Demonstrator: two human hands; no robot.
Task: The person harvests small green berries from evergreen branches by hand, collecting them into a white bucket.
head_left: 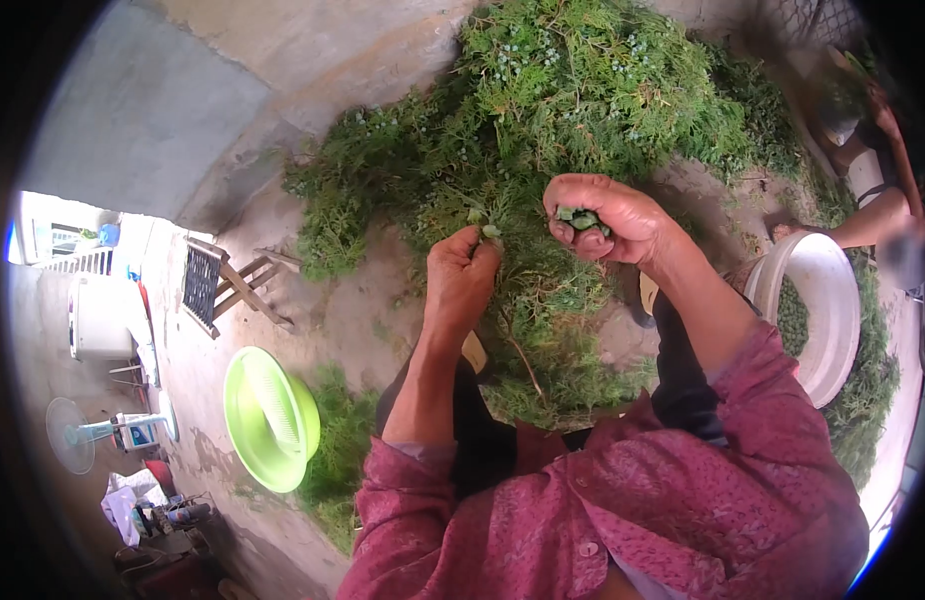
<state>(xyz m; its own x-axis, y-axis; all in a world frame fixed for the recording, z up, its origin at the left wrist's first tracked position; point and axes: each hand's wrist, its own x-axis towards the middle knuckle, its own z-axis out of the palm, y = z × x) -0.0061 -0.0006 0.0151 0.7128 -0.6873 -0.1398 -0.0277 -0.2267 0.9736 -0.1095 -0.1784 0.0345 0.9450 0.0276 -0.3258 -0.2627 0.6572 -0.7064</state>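
My left hand (461, 280) pinches a small evergreen sprig (491, 231) between thumb and fingers, with pale green bits at its tip. To its right, my right hand (611, 218) is curled palm up around several small green cones (583, 219), partly hidden by the fingers. The two hands are apart, above my knees. Beyond and beneath them lies a big heap of cut evergreen branches (593, 90), dotted with bluish-green cones. At my right side a white bucket (844, 300) holds many small green cones (792, 318).
A lime-green basin (241, 420) with a ribbed part stands on the floor at left. Behind it are a wooden folding stool (245, 290) and a fan (93, 432). Another person's bare limb (878, 217) reaches in at far right, near the bucket. A concrete wall (143, 110) rises behind.
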